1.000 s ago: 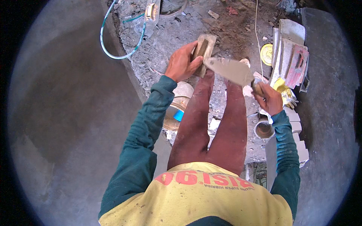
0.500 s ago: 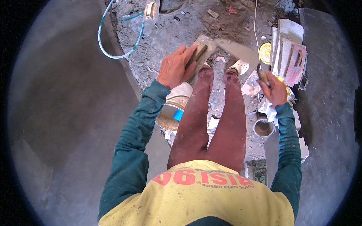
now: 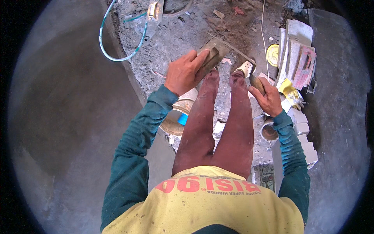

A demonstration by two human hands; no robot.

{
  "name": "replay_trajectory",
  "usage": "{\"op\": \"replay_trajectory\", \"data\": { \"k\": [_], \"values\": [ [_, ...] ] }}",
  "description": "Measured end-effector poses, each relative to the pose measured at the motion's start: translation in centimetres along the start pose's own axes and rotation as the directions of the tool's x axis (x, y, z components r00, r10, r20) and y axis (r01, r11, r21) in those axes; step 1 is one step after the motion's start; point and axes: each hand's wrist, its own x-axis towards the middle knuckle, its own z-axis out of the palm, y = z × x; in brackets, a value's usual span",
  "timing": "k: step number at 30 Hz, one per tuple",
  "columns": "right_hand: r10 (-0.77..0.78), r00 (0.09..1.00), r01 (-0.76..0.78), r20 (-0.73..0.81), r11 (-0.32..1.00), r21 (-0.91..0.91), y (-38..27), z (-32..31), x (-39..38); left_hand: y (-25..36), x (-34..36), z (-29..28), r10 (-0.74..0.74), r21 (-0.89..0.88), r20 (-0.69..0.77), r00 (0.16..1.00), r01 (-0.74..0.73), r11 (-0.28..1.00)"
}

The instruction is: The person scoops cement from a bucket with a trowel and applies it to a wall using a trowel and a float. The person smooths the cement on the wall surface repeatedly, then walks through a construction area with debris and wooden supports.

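My left hand (image 3: 182, 73) is closed round the handle of a worn plastering float (image 3: 220, 47), held out in front of my legs. Gripped in my right hand (image 3: 269, 99) is a trowel (image 3: 257, 84) with a wooden handle. Its thin blade is seen almost edge-on and reaches left to the float's far edge; I cannot tell whether the two touch. Part of the float lies hidden behind my left fingers.
A bucket (image 3: 171, 121) with something blue inside stands left of my legs. On the right are stacked boards (image 3: 299, 31), a pink float (image 3: 304, 66), yellow gloves (image 3: 289, 90), pale blocks (image 3: 300, 128), a round container (image 3: 269, 132) and a yellow disc (image 3: 272, 54). A hose (image 3: 102, 37) curls at upper left.
My right hand has moved left and a little nearer to me. The trowel blade has turned from showing its flat face to nearly edge-on. My left hand has barely moved.
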Motion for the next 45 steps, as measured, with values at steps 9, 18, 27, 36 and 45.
{"op": "replay_trajectory", "data": {
  "k": [9, 18, 27, 36, 45],
  "values": [
    [-0.041, 0.999, 0.042, 0.009, 0.987, -0.154, 0.4, 1.2, 1.9, 1.1, 0.0, 0.5, 0.029, 0.020, -0.007, 1.000, -0.029, 0.999],
    [0.199, 0.978, -0.192, -0.057, 0.975, 0.107, 3.3, -0.5, 1.3, 0.4, -1.2, 0.7, 0.004, -0.073, -0.069, 0.998, -0.009, 0.997],
    [0.202, 0.956, -0.283, 0.215, 0.830, 0.480, 0.4, -1.0, -1.5, 0.6, -1.5, 0.1, -0.122, -0.257, -0.045, 0.992, 0.106, 0.960],
    [0.161, 0.941, -0.291, 0.297, 0.833, 0.471, 2.9, -0.9, 0.4, 0.3, -2.2, -0.2, -0.102, -0.374, -0.025, 0.994, 0.086, 0.924],
    [0.222, 0.969, -0.248, 0.113, 0.812, 0.528, 1.6, 0.3, -1.6, 0.7, -3.6, 0.7, -0.328, -0.953, 0.300, 0.896, 0.270, -0.136]
  ]
}}
